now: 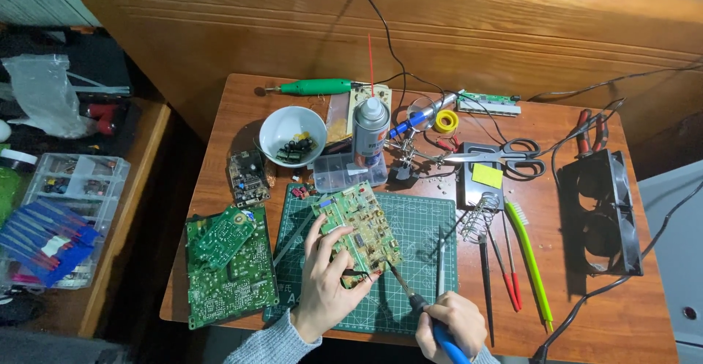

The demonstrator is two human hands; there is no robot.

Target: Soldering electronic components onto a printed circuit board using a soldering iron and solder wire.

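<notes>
Pointing up-left, soldering iron [417, 302] tip meets circuit board [356, 226].

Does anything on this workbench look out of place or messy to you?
Slightly. Two green circuit boards lie stacked askew at the table's front left edge, and scissors rest half on a dark stand. The left hand steadies a tilted board.
</notes>
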